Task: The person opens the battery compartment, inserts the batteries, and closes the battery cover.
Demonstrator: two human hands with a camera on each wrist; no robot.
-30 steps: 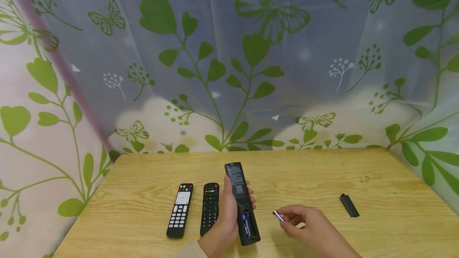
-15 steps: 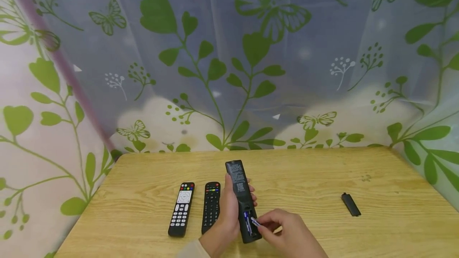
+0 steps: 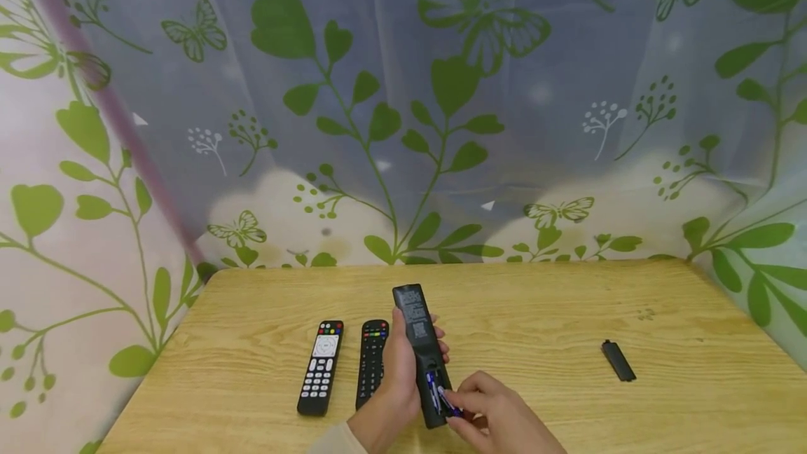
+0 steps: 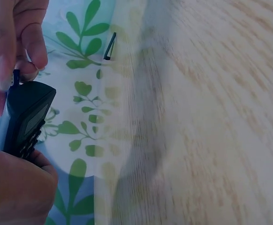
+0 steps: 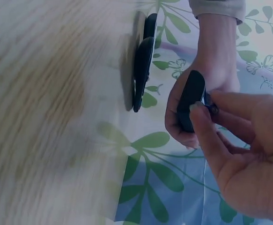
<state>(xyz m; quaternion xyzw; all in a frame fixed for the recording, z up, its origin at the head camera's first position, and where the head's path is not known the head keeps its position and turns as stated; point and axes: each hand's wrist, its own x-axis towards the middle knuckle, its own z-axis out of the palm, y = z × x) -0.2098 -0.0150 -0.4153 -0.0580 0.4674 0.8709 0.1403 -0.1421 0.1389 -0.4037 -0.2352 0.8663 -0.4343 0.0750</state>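
Note:
My left hand [image 3: 398,373] grips a black remote control [image 3: 414,324] with its labelled back facing up. The battery compartment at its near end is uncovered, and one blue-and-silver battery [image 3: 432,385] lies along its left side. Between thumb and fingertips, my right hand [image 3: 501,412] pinches a second battery [image 3: 449,403], tilted, with its far end inside the compartment's right side. In the left wrist view, the pinched battery [image 4: 16,77] sticks up over the remote's end. The right wrist view shows the remote [image 5: 187,101] edge-on, my right hand's fingers partly covering it.
Two other remotes lie face up left of my hands: one with white buttons [image 3: 320,370], one all dark [image 3: 372,356], partly behind my left hand. A small black battery cover [image 3: 618,361] lies to the right on the wooden table [image 3: 536,321]. A patterned curtain [image 3: 403,125] hangs behind.
My right hand has moved left with the second battery, from beside the remote to its compartment, and the battery now tilts into it. The left hand keeps its grip on the remote.

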